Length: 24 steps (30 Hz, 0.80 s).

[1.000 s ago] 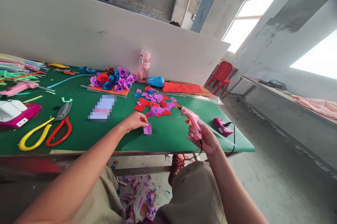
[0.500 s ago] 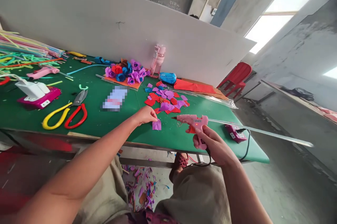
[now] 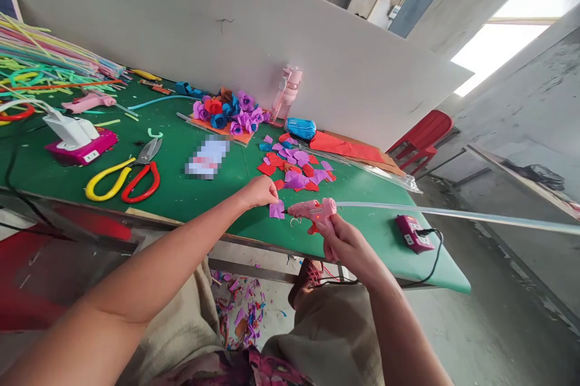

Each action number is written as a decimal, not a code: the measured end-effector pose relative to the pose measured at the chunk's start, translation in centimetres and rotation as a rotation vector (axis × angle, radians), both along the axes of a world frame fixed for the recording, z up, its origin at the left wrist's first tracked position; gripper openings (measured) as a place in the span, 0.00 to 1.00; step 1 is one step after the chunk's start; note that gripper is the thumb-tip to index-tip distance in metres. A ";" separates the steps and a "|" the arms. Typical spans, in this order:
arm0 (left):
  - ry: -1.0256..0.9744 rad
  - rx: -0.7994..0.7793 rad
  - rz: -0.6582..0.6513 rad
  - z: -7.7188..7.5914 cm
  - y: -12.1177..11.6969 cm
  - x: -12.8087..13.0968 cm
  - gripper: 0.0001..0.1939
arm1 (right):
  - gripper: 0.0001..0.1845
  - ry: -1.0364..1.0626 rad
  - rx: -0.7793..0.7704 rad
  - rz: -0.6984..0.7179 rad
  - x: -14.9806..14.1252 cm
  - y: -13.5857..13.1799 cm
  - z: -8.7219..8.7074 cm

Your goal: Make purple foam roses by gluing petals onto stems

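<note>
Pinched in the fingers of my left hand [image 3: 261, 193] is a small purple paper petal [image 3: 277, 209], hanging over the green table. My right hand [image 3: 345, 241] is wrapped round the handle of a pink hot glue gun [image 3: 316, 211], whose small light glows red. Its nozzle points left and is at the petal's right edge; I cannot tell whether they touch. A long clear glue stick [image 3: 408, 211] juts out of the gun's back to the right. Just beyond my left hand lies a pile of loose purple, red and blue petals [image 3: 296, 159].
Finished paper flowers [image 3: 229, 111] lie at the back, near a pink bottle [image 3: 287, 93] and a blue pouch [image 3: 301, 127]. Scissors [image 3: 147, 153], a second pink glue gun [image 3: 90, 102] and a magenta power strip [image 3: 84, 147] lie left. Another power strip [image 3: 414, 234] sits right, its cable trailing off the edge.
My right hand has brought the glue gun leftward, its nozzle now up at the purple petal. The left hand keeps its pinch on the petal. The whole view has shifted a little.
</note>
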State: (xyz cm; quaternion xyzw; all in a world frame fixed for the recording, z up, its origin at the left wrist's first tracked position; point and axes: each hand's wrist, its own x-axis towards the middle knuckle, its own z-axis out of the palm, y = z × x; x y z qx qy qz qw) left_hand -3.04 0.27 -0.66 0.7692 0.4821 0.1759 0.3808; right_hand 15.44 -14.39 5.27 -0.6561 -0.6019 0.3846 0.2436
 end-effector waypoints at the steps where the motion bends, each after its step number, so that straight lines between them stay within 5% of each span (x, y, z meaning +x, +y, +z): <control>1: 0.004 0.000 0.001 0.0 0.0 0.0 0.06 | 0.18 -0.013 0.010 0.008 -0.1 0.1 0.1; 24: 0.002 0.027 -0.008 0.1 -0.1 0.0 0.05 | 0.15 -0.171 0.073 0.098 -1.3 1.3 -0.6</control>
